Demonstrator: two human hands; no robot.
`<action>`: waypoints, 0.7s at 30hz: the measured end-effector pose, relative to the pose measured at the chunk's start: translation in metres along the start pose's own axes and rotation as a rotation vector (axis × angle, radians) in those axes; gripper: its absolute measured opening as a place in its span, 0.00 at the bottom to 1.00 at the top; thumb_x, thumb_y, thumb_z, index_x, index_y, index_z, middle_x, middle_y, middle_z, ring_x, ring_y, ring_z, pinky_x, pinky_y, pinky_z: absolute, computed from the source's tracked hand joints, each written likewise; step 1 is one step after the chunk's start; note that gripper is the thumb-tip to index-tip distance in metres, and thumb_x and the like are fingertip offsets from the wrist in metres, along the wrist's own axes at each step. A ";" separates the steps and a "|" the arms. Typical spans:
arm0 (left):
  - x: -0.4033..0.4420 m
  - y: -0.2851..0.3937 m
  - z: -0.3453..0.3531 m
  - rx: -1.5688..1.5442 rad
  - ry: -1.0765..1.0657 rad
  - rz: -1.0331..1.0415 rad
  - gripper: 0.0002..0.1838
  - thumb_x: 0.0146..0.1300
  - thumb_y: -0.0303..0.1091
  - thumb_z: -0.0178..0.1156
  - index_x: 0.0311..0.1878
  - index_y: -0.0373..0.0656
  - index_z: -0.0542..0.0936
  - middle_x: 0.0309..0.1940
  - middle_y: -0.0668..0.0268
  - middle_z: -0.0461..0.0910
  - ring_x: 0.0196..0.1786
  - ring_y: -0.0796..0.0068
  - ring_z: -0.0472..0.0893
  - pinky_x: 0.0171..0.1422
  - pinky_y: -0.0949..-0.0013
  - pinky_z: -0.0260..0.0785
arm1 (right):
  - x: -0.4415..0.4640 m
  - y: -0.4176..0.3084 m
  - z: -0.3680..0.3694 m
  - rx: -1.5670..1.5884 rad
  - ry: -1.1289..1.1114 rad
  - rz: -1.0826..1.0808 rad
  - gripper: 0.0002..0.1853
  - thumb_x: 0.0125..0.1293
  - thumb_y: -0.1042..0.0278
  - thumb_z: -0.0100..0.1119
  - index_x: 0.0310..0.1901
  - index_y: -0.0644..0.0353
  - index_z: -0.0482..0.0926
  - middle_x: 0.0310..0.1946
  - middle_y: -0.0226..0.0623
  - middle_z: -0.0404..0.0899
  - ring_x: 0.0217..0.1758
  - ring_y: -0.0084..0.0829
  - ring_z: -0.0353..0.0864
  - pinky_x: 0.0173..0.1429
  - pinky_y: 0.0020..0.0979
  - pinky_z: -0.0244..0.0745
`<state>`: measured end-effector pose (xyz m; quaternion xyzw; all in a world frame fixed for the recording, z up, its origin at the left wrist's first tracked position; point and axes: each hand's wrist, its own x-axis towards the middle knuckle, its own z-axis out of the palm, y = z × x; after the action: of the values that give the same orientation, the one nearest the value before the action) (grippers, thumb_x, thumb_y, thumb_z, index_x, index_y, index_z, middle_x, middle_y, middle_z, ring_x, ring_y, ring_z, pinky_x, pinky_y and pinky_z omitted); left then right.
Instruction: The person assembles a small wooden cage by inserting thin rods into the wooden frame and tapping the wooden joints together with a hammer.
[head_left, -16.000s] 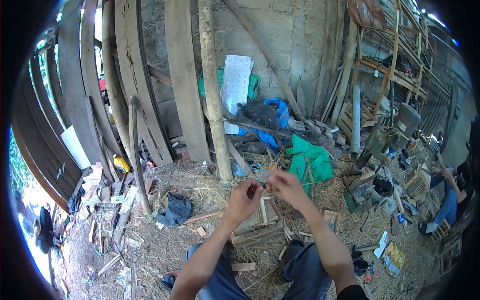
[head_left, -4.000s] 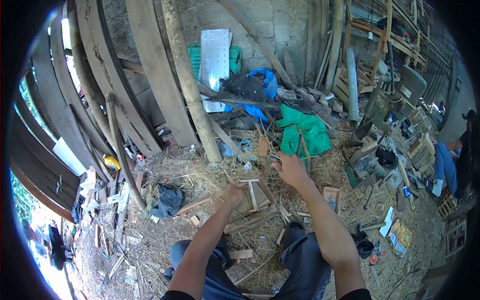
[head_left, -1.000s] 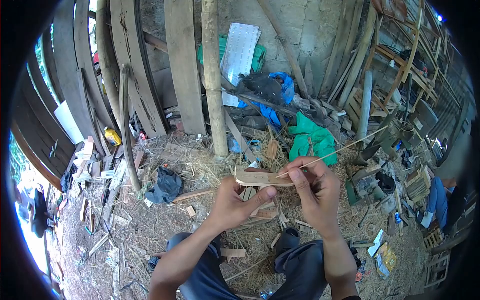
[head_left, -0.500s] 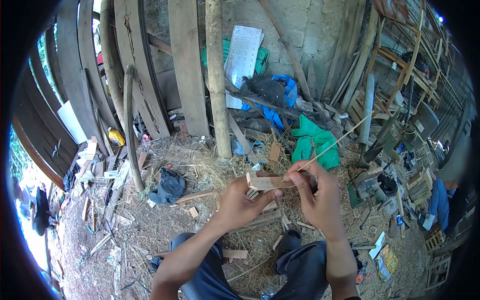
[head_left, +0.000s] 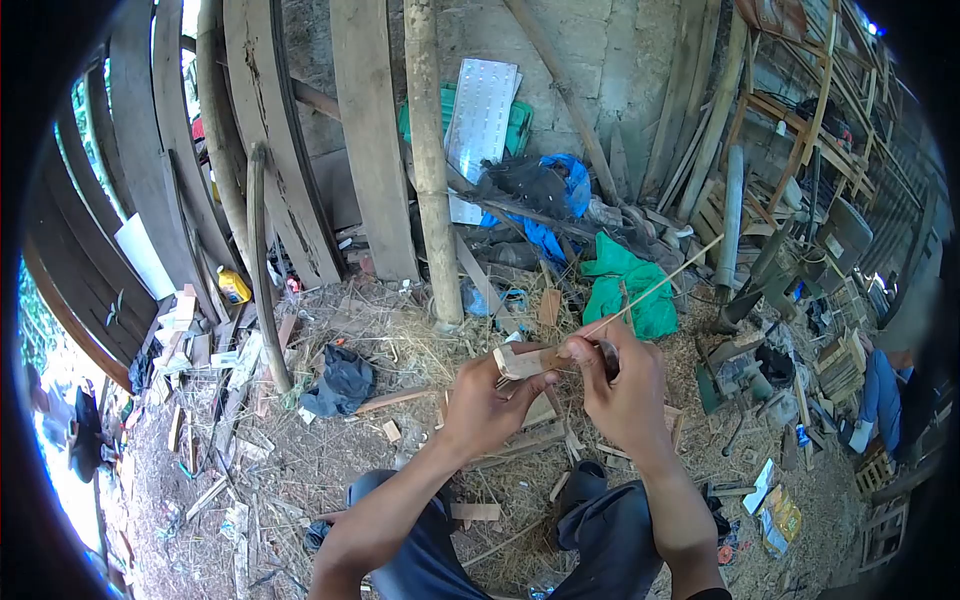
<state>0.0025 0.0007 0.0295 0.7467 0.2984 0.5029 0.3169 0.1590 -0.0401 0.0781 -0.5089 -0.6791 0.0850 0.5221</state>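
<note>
In the middle of the view, my left hand (head_left: 492, 405) is closed round a small pale wooden block (head_left: 524, 361) with a rounded end. My right hand (head_left: 622, 390) pinches a long thin stick (head_left: 665, 283), which slants up to the right from its fingertips. The fingers of both hands nearly meet at the right end of the block, so the stick's lower tip is hidden. Under the hands, partly covered, lie wooden pieces (head_left: 530, 438) on the straw-strewn ground.
A wooden post (head_left: 431, 200) stands ahead, with a green sheet (head_left: 627, 290) to its right. Dark cloth (head_left: 338, 382) and a yellow bottle (head_left: 233, 286) lie left. Clamp-like metal equipment (head_left: 745, 310) stands right. Another person's legs (head_left: 878, 400) show at the far right.
Since a second ago the block has turned more end-on in my left hand. The stick has swung to a steeper slant, and its upper end has moved left. Earlier, neither the block nor the stick was visible.
</note>
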 end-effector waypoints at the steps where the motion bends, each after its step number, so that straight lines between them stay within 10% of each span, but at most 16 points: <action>1: 0.000 -0.001 0.000 0.001 0.001 -0.001 0.13 0.58 0.30 0.68 0.45 0.36 0.81 0.33 0.58 0.85 0.34 0.72 0.85 0.34 0.71 0.74 | 0.000 -0.001 0.001 -0.015 0.013 -0.011 0.04 0.65 0.72 0.61 0.35 0.62 0.77 0.24 0.36 0.81 0.16 0.23 0.72 0.23 0.26 0.62; 21: -0.001 -0.006 0.003 0.120 0.050 0.022 0.11 0.56 0.29 0.69 0.43 0.41 0.83 0.42 0.59 0.83 0.41 0.64 0.84 0.44 0.66 0.75 | -0.001 0.003 0.007 -0.021 -0.018 0.149 0.04 0.60 0.76 0.62 0.35 0.66 0.78 0.26 0.46 0.80 0.27 0.43 0.81 0.32 0.35 0.71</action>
<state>0.0043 0.0034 0.0233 0.7548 0.3278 0.5060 0.2586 0.1550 -0.0361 0.0723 -0.5625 -0.6449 0.1210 0.5030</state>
